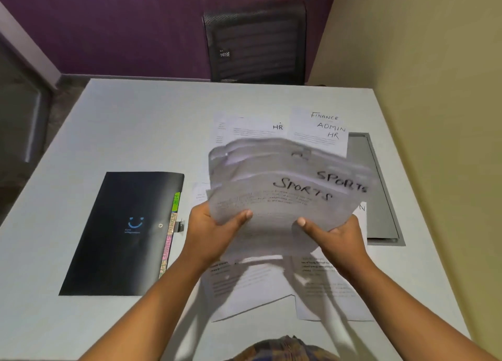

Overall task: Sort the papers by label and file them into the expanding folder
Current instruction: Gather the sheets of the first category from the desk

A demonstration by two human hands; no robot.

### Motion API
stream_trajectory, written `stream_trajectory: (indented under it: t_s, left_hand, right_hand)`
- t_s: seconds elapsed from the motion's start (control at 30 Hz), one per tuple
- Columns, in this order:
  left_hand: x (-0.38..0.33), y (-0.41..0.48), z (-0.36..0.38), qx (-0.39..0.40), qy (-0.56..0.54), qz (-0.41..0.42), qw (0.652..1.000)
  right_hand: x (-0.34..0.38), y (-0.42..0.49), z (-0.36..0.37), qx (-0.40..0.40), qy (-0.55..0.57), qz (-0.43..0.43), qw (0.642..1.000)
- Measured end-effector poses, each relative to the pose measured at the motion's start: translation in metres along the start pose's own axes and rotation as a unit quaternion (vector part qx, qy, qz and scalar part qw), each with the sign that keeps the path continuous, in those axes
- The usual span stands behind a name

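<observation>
One black folder [119, 233], one chair [255, 43] — two SPORTS sheets [285, 211] showing.

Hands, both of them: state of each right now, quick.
Left hand: grips the fanned stack of papers at its lower left, thumb on top.
Right hand: grips the same stack at its lower right, thumb on top.

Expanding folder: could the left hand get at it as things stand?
Probably yes for reach: the expanding folder lies on the table left of the left hand, nothing between them. But that hand grips the fanned papers with the right hand, so it would have to let go first.
</observation>
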State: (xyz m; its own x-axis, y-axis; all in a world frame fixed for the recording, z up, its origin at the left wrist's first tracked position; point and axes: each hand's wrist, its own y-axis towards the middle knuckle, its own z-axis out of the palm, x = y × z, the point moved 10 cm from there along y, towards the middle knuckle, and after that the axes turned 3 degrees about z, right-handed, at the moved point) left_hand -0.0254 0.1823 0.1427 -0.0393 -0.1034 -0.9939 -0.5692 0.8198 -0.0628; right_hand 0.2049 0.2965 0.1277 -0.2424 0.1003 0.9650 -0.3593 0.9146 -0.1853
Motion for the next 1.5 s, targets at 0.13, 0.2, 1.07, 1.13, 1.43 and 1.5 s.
stream_trajectory:
  t_s: [0.13,0.2,1.07,1.13,1.43,1.5]
  left_hand:
    - [0.000,-0.004,0.009,0.028,0.010,0.013,0.999]
    - [-0.005,-0.008,0.011,0.030,0.001,0.031,0.999]
    - [0.031,-0.002,-0.014,-0.004,-0.028,0.034,0.999]
    - [0.036,-0.005,-0.016,-0.007,-0.025,0.024,0.999]
    - [0.071,-0.008,-0.025,-0.005,0.013,-0.016,1.000]
    - [0.062,-0.010,-0.028,-0.003,0.020,0.004,1.000]
  right_hand:
    - [-0.007,-0.003,0.004,0.012,-0.004,0.009,1.000]
    - [-0.003,-0.006,0.005,0.012,0.000,0.000,1.000]
    - [-0.019,0.006,0.036,0.073,-0.059,-0.006,0.996]
    - [-0.023,0.005,0.037,0.064,-0.047,0.005,0.997]
    - [-0.036,0.000,0.044,0.028,-0.099,0.026,0.994]
    - [-0.031,-0.004,0.041,0.012,-0.094,0.009,0.996]
